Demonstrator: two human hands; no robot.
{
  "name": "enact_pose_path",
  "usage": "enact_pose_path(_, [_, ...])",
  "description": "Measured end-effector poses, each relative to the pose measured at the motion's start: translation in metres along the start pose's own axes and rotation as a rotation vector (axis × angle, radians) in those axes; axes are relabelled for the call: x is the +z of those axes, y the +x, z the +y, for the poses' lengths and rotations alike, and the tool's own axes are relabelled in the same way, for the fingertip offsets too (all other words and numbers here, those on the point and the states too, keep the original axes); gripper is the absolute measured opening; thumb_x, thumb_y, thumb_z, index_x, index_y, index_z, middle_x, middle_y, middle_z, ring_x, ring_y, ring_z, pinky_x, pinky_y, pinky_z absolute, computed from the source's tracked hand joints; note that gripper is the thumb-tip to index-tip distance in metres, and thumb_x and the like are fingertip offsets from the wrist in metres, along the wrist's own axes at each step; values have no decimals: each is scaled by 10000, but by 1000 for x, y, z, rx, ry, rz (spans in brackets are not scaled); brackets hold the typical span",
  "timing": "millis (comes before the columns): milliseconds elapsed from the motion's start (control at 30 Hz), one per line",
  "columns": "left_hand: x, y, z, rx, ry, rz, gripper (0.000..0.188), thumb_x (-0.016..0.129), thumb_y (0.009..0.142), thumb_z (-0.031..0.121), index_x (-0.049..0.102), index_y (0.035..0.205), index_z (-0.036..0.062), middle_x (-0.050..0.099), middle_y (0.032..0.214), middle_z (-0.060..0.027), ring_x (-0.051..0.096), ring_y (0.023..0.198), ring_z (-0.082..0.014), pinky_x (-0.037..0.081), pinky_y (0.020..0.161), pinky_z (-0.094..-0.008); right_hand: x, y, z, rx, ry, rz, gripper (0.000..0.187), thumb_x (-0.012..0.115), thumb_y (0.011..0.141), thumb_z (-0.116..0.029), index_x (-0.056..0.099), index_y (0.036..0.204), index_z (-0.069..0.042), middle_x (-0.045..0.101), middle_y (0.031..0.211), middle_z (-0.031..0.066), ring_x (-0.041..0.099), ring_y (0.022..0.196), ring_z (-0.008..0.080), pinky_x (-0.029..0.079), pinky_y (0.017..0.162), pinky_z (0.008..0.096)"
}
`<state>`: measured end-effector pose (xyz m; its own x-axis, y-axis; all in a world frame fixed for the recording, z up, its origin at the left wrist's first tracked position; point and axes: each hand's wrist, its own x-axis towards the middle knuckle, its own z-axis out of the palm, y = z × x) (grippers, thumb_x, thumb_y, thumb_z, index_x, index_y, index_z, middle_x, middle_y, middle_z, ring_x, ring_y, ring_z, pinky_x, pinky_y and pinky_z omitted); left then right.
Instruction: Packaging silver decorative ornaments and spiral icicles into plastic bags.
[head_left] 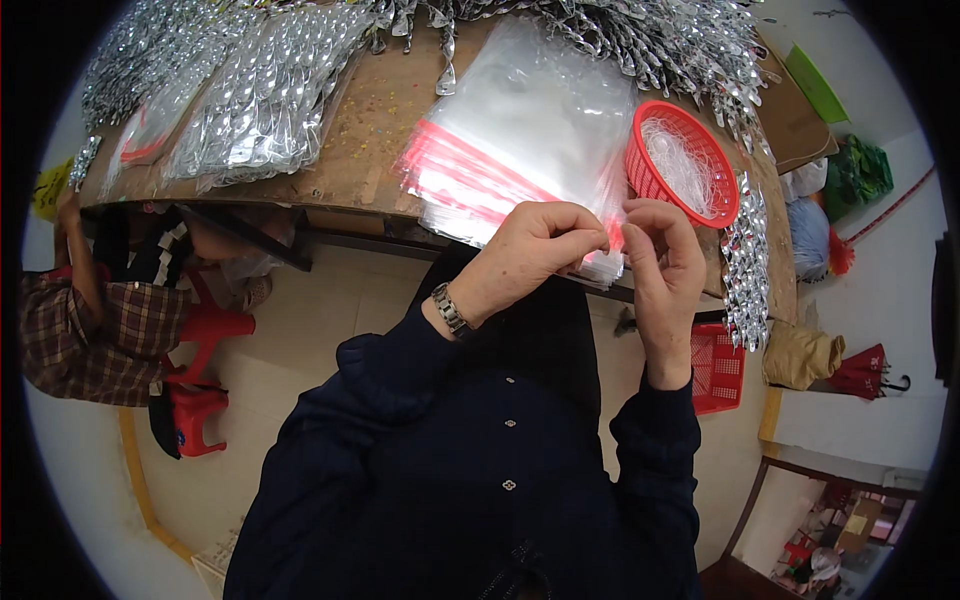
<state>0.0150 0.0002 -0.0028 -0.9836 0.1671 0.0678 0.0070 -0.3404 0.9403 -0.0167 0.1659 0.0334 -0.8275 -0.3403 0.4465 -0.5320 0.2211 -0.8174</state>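
Note:
My left hand (535, 248), with a metal watch (451, 311) on its wrist, is closed in a pinch at the table's front edge. Just right of it my right hand (668, 275) pinches too, thumb against fingers. Whatever lies between the fingertips is too fine to make out. Under and behind the hands is a stack of clear plastic bags (545, 110) with pink-red strips along their near ends. A round red basket (641, 160) stands beyond my right hand, holding a tangle of clear thin strands (680, 165).
Silver twisted ornaments (650, 40) are heaped along the table's back, with bagged ones (265, 100) at left and a bunch (745, 270) hanging over the right edge. A person in a checked shirt (90, 335) sits left by red stools (205, 330). A red crate (716, 375) is below right.

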Motion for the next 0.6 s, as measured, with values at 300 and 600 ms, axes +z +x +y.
enact_pose_path(300, [2,0,-3,70,-23,65,144,594,929,147,661,935,19,567,733,43,485,642,-26,398,572,-179,11,-13,-8,-180,-222,50,72,592,877,28,604,946,11,605,891,49,547,773,106,445,694,231])
enact_pose_path(600, [5,-2,-6,118,51,62,147,572,940,130,640,943,-1,544,733,44,467,650,-23,389,574,-180,17,-13,-4,-217,-306,106,77,621,823,35,596,886,-3,592,811,122,585,715,256,460,635,317])
